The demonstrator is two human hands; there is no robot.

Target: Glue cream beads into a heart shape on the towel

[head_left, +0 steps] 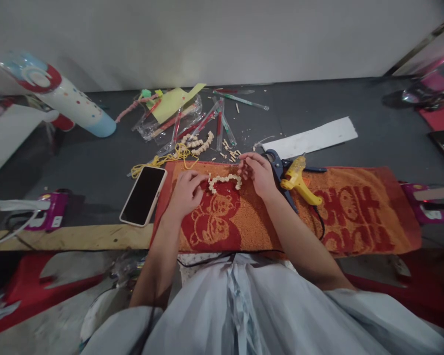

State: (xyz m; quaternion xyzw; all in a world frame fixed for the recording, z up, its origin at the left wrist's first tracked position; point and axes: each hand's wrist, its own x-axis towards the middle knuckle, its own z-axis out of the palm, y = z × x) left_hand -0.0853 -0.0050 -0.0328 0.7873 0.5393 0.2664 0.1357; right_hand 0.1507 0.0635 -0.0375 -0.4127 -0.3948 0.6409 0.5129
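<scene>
A curved chain of small pale wooden pieces (225, 178) lies on an orange and red towel (259, 227), bowed like an arch. My left hand (188, 192) rests at its left end, fingers loosely bent and apart, the tips at or touching the end pieces. Just beyond the chain's right end is my right hand (258, 172), raised a little, its fingers curled and the tips close together. Whatever is in that pinch is too small to make out. Loose wooden bits (231, 153) and more joined chains (203, 143) lie behind on the dark table.
A yellow glue gun (299, 182) and dark-blue-handled pliers (276, 167) lie right of my right hand. To the left are a phone (143, 195), yellow cord (159, 160) and a bottle (77, 106). Plastic sleeves (177, 121) and a white strip (313, 138) lie behind.
</scene>
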